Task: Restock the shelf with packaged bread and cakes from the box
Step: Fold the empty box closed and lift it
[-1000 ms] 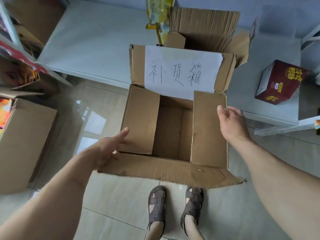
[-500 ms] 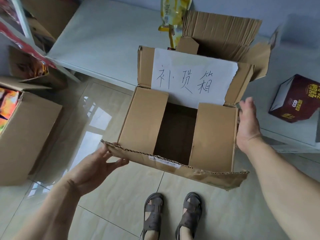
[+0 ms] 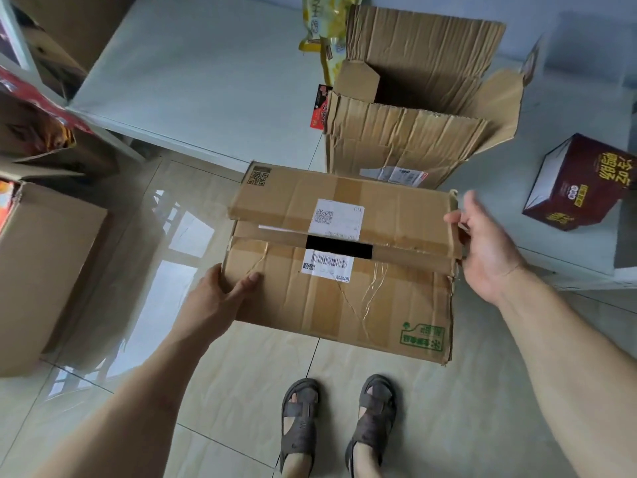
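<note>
Here, at the far left, a plain cardboard carton [image 3: 44,270] stands on the tiled floor [image 3: 241,391], with colourful packaging showing at its open top, and above it red-printed boxes [image 3: 34,129] sit tucked under the low white shelf [image 3: 206,81]. The left hand [image 3: 220,298] is clamped on the lower left corner of the box [image 3: 344,263] — thumb on the top face, fingers out of sight underneath. The box itself is held above the floor between the two hands, its flaps folded shut, with white shipping labels [image 3: 336,219] across the middle seam, strands of clear tape, a green printed mark at the near right corner and a QR code at the far left corner. Below it, two feet in brown sandals [image 3: 337,419] stand on the tiles. Behind the box, a second, crumpled carton [image 3: 413,108] stands open on the shelf, and yellow snack packets [image 3: 324,25] lean just beside it. The right hand [image 3: 486,246] is spread open at the box's right edge — fingertips touch the upper flap's end, palm facing the box, gripping nothing. Farther right, a dark maroon carton [image 3: 579,188] with yellow lettering lies tilted on the shelf.
</note>
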